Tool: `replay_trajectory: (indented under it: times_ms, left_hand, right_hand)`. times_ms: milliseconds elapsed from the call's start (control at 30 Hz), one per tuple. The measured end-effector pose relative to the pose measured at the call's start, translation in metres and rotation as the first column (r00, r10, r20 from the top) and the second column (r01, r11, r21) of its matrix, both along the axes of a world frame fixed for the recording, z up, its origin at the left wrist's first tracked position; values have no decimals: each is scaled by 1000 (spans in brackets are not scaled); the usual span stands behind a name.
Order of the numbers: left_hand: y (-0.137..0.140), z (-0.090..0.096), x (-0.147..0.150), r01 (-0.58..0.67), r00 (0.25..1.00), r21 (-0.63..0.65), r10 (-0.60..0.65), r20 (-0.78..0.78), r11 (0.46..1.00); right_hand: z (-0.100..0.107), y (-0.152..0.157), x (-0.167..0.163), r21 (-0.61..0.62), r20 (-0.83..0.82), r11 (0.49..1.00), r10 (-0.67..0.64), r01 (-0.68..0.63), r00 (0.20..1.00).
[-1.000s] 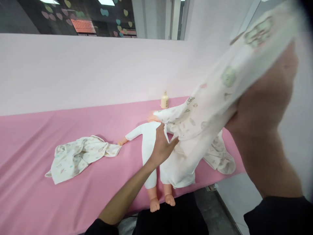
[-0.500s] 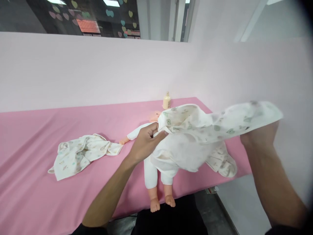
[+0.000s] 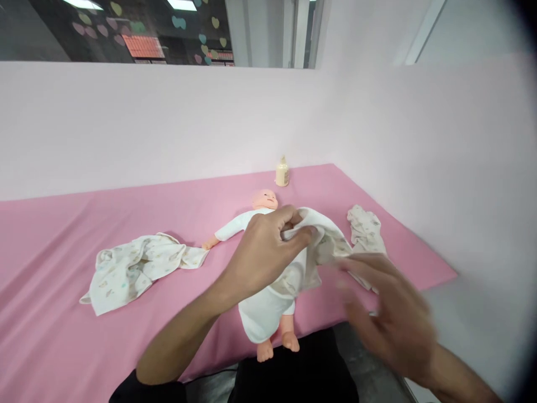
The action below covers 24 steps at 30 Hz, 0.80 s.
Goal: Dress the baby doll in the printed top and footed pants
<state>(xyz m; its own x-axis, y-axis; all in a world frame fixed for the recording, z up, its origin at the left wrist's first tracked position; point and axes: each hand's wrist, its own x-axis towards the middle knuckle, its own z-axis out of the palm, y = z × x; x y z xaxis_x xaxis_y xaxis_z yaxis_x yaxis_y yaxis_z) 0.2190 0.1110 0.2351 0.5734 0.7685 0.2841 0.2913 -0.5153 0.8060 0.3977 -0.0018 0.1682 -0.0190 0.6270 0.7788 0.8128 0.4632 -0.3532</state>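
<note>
My left hand (image 3: 268, 252) is pinched shut on a white baby shirt (image 3: 312, 224) with a faint print on one side. The shirt hangs in folds over the middle of a baby doll (image 3: 265, 198). Close to the shirt's right side, my right hand (image 3: 386, 313) is blurred by motion, its thumb and fingers apart. The doll lies on its back in white clothing, head toward the wall and bare feet toward me. One doll arm stretches left; its other arm and most of its trunk are hidden.
A pink sheet (image 3: 50, 252) covers the table. Left of the doll lies a crumpled printed baby garment (image 3: 134, 268), touching the doll's hand. Another printed garment (image 3: 364, 226) lies to the right. A cream pump bottle (image 3: 282, 172) stands near the wall (image 3: 168, 123).
My right hand has let go of the shirt's outstretched end and moved down and inward. The shirt has dropped and bunched below my left hand, showing the doll's face and the right garment more fully.
</note>
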Motion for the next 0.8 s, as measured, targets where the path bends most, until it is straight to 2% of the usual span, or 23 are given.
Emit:
replay_trajectory:
  times_ms: [67, 133, 200, 300, 367, 433, 500, 567, 600, 633, 667, 767, 800]
  left_hand:
    - [-4, 5, -1, 101, 995, -77, -100, 25, 992]
    - [-6, 10, -6, 221, 975, -175, -216, 47, 960]
    - [-5, 15, -15, 286, 958, -246, -284, 44, 926]
    - [-3, 17, -29, 272, 959, -284, -283, 3, 919]
    - [-2, 17, -37, 244, 964, -286, -264, -33, 927]
    - [-3, 19, -43, 217, 967, -279, -245, -70, 935]
    - [-5, 23, -47, 196, 970, -263, -226, -90, 945]
    - [-6, 27, -50, 184, 973, -245, -211, -91, 952]
    - [-7, 30, -51, 177, 975, -232, -202, -89, 956]
    - [-6, 32, -52, 169, 977, -216, -192, -91, 962]
    - [-6, 34, -52, 156, 979, -195, -177, -98, 968]
    - [-3, 39, -55, 107, 983, -125, -124, -134, 986]
    - [-2, 40, -55, 92, 984, -103, -107, -144, 990]
  right_hand:
    - [4, 9, -16, -27, 3, 1000, -17, 17, 1000]
    - [4, 23, -21, -26, -43, 996, -85, 84, 995]
    - [2, 35, -20, -77, -124, 993, -96, 86, 988]
    - [4, 40, -15, -205, -243, 978, -16, -35, 970]
    - [10, 38, -11, -296, -324, 936, 92, -193, 942]
    - [17, 36, -6, -389, -431, 827, 226, -406, 874]
    - [23, 37, 0, -444, -535, 664, 342, -601, 773]
    - [27, 40, 5, -472, -593, 511, 418, -718, 688]
    - [28, 42, 6, -484, -600, 465, 440, -741, 668]
    - [29, 43, 8, -498, -591, 447, 452, -743, 668]
    - [31, 44, 8, -510, -567, 462, 454, -726, 687]
    - [37, 45, 5, -524, -445, 575, 444, -628, 778]
    - [39, 45, 3, -520, -416, 592, 454, -616, 788]
